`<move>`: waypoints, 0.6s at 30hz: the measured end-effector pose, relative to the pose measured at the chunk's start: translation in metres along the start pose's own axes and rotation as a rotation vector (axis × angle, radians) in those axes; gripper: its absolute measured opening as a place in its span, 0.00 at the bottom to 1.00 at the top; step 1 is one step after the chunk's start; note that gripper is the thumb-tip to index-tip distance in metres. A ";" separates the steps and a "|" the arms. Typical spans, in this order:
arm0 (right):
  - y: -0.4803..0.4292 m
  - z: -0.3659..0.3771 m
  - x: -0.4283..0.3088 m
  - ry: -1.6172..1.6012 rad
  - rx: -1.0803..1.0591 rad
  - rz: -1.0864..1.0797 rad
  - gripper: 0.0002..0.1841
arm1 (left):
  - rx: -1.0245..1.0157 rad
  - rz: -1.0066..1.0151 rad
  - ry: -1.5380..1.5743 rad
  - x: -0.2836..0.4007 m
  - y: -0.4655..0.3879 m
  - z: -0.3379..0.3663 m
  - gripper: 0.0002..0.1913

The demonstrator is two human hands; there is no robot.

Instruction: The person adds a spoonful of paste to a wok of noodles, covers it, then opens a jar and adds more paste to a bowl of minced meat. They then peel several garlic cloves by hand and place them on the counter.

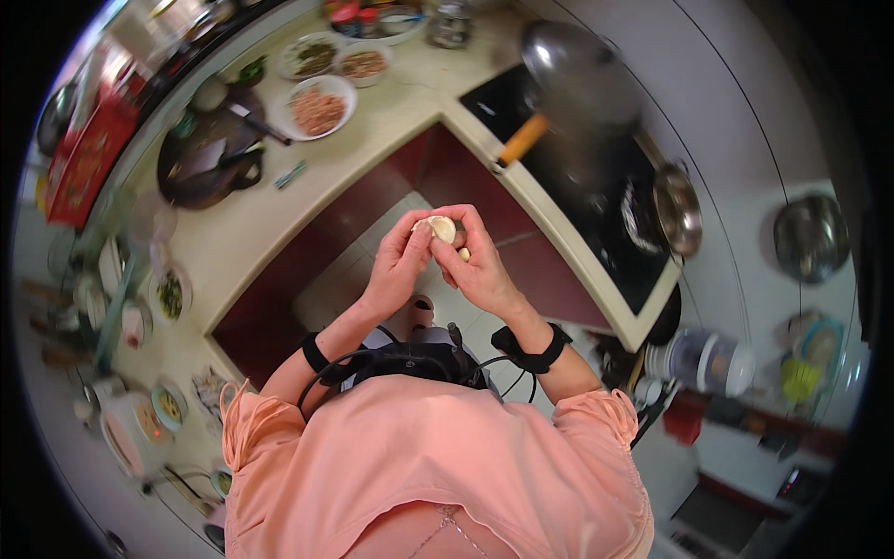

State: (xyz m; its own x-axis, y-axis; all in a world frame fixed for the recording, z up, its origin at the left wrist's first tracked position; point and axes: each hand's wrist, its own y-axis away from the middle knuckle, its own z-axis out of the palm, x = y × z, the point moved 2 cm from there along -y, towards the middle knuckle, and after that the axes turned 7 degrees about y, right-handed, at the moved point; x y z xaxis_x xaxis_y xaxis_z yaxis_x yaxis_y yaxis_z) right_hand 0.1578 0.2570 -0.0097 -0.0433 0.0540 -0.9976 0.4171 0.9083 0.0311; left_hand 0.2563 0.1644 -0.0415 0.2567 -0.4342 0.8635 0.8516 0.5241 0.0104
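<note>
My left hand [400, 260] and my right hand [487, 274] meet in front of my body, above the tiled floor. Between their fingertips is a pale, partly hollow garlic bulb [441, 228], its cupped white side facing up. My left thumb and fingers pinch its left edge, while my right thumb presses from below and my right fingers curl around the far side. A small cream-coloured garlic clove [464, 254] shows against the fingers of my right hand. The undersides of both palms are hidden.
On the counter [335, 164] are a dark round cutting board [185, 185] with knives and a white bowl of minced meat [318, 112]. To the right, a wok [583, 77] with a wooden handle [524, 140] sits on the black cooktop [559, 189], near a steel pot [677, 209].
</note>
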 end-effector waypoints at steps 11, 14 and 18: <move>0.167 -0.059 0.002 -0.193 0.572 0.104 0.12 | -0.233 -0.513 0.153 -0.088 0.030 0.139 0.18; 0.207 -0.077 0.002 -0.222 0.633 0.126 0.15 | -0.390 -0.731 0.272 -0.104 0.037 0.163 0.18; 0.268 -0.108 0.004 -0.390 0.698 0.115 0.19 | -0.570 -0.968 0.345 -0.129 0.046 0.216 0.16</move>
State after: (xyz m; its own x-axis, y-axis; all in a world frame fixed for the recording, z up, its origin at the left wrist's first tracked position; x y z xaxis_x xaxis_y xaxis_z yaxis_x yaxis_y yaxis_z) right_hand 0.1717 0.5453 0.0016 0.3012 -0.1343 -0.9441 0.8757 0.4308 0.2181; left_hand 0.1636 0.4033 -0.0435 -0.5740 -0.6928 0.4365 0.8186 -0.4989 0.2845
